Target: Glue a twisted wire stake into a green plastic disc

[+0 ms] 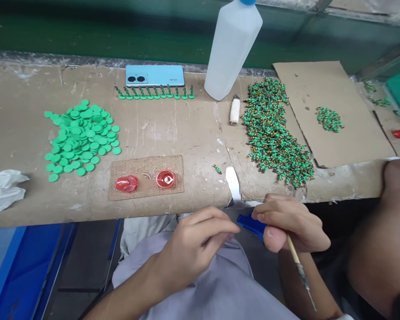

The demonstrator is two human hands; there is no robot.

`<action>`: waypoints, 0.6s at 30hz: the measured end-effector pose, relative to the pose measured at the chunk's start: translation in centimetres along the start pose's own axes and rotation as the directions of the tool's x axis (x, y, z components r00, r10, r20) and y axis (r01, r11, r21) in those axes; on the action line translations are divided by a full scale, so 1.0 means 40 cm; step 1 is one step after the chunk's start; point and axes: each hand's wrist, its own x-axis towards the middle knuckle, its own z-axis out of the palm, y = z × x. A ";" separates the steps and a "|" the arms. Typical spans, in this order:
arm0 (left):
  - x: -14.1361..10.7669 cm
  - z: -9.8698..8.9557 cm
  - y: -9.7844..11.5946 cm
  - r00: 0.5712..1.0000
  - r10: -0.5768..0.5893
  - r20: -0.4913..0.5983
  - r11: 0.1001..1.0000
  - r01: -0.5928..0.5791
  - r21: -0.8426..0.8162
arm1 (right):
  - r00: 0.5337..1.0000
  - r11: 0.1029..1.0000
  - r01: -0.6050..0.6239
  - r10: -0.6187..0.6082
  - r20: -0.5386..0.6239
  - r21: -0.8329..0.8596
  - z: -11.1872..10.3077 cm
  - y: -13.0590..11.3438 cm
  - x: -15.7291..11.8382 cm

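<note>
My left hand (205, 242) hovers over my lap just off the bench edge, thumb and fingers pinched; anything between the tips is hidden. Level with it, my right hand (290, 222) is closed around a thin wooden-handled needle tool (298, 264), whose fine tip points down toward me. Ahead of both hands, one tiny green figure (217, 169) lies alone on the bench. A small red dish (166, 179) with shiny liquid and a red lump (126, 183) sit on a cardboard piece (146, 193). Right of them spreads a big heap of green-and-gold figures (273, 129).
Green discs (83, 138) are piled at left. Several figures on green bases (155, 93) stand in a row before a blue phone (155, 75). A white bottle (233, 49) and a wrapped blade (235, 111) stand mid-bench. Another person's arm (380, 240) is at right.
</note>
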 end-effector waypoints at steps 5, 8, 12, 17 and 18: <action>0.001 -0.015 0.009 0.998 -0.039 -0.049 0.999 0.040 0.012 | 0.999 0.998 -0.043 0.044 -0.019 0.035 0.022 -0.007 -0.007; -0.001 -0.034 0.012 0.997 -0.004 -0.074 1.000 0.005 0.005 | 0.993 0.993 -0.116 0.117 -0.017 0.021 0.040 -0.026 -0.013; -0.020 -0.069 0.013 0.987 -0.132 -0.089 0.990 0.126 -0.070 | 0.981 0.983 -0.184 0.184 0.066 -0.005 0.052 -0.043 -0.005; -0.058 -0.110 0.003 0.933 -0.340 -0.117 0.894 0.282 -0.349 | 0.976 0.979 -0.205 0.203 0.083 0.012 0.047 -0.027 0.008; -0.065 -0.116 0.000 0.927 -0.347 -0.139 0.882 0.273 -0.384 | 0.972 0.975 -0.221 0.220 0.086 -0.001 0.044 -0.022 0.007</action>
